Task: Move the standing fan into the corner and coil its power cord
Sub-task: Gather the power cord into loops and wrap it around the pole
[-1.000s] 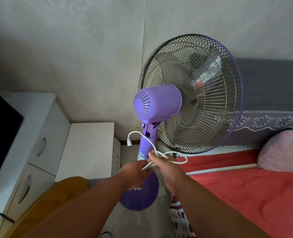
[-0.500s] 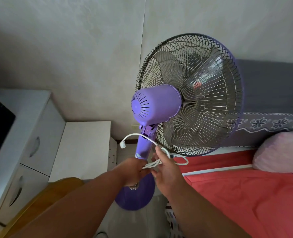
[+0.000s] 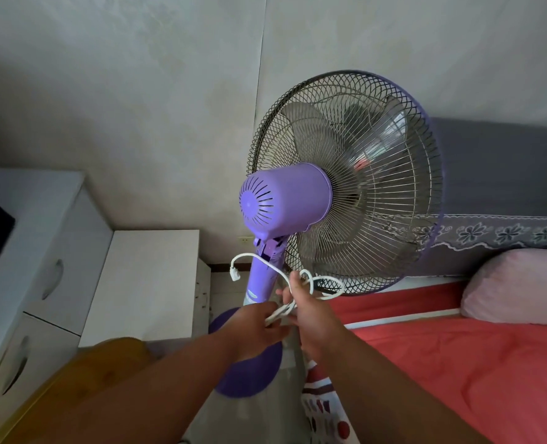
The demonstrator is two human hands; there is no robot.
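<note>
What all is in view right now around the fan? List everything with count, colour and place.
standing fan: one, purple with wire grille, centre, beside the bed
power cord: one, white, looped in both hands in front of the fan pole
plug: one, white, hanging free left of the pole
low cabinet: one, white, left of the fan
drawer unit: one, white, far left
wall socket: one, pale, low on the wall behind the fan
bed sheet: one, red, right
pillow: one, pink, far right
left hand: one, gripping the cord
right hand: one, gripping the cord
</note>
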